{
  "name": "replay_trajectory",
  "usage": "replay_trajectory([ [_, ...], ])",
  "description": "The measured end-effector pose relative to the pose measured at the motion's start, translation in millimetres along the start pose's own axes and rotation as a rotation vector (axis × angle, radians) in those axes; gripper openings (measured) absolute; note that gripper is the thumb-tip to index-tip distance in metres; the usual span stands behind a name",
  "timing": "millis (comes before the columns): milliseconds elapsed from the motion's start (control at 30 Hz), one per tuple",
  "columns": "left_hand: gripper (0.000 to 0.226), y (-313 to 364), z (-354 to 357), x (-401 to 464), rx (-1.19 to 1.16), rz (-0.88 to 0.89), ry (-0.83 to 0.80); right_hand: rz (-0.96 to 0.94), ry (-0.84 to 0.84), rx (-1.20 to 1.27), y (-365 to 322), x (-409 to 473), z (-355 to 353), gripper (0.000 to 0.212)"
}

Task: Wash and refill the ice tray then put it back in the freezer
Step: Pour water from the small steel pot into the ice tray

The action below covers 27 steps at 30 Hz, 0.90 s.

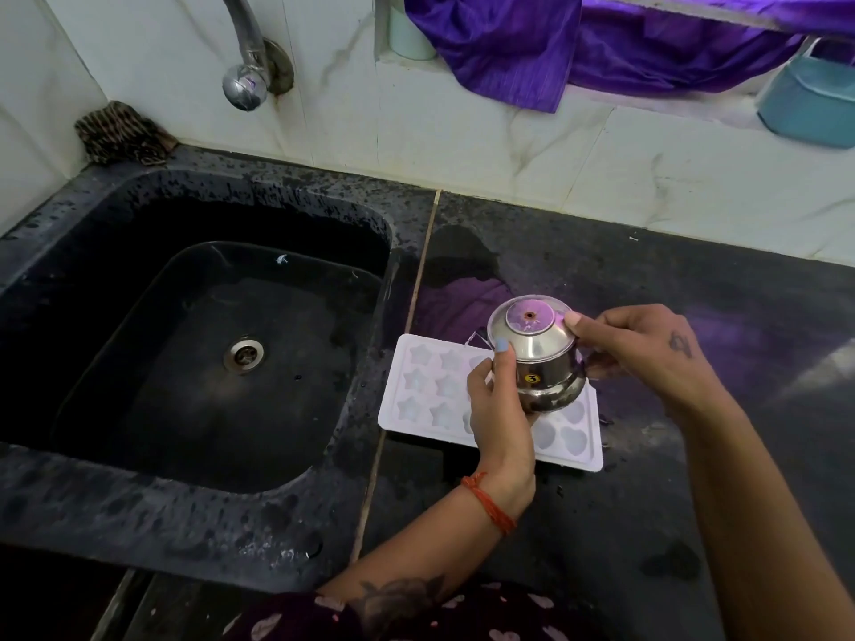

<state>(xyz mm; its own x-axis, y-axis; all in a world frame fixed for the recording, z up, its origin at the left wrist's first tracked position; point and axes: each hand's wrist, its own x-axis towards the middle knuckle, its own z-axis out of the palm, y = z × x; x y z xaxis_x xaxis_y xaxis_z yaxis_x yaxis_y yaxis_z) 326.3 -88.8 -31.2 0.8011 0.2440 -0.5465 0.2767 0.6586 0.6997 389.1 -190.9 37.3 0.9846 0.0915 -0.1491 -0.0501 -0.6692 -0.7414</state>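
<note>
A white ice tray [418, 400] with star and heart moulds lies flat on the black counter just right of the sink. Above its middle, both hands hold a small steel pot [539, 358] tipped over, its base facing up toward the camera. My left hand [502, 409] grips the pot's near left side, thumb on its shoulder. My right hand [647, 351] holds it from the right, thumb on the base rim. A thin trickle of water shows at the pot's left edge over the tray.
A black sink [217, 353] with a metal drain [244, 355] is at left, under a steel tap [245, 53]. A scrubber [121, 134] lies at the sink's back corner. Purple cloth [578, 43] and a blue tub [814, 99] sit on the ledge behind. The counter [671, 478] is wet in patches.
</note>
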Motion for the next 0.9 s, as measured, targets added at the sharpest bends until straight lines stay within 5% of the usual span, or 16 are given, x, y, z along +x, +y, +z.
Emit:
replay_trajectory([
  [900, 0.064, -26, 15, -4, -0.055, -0.119, -0.042, -0.110, 0.071, -0.296, 8, -5, -21, 0.050],
])
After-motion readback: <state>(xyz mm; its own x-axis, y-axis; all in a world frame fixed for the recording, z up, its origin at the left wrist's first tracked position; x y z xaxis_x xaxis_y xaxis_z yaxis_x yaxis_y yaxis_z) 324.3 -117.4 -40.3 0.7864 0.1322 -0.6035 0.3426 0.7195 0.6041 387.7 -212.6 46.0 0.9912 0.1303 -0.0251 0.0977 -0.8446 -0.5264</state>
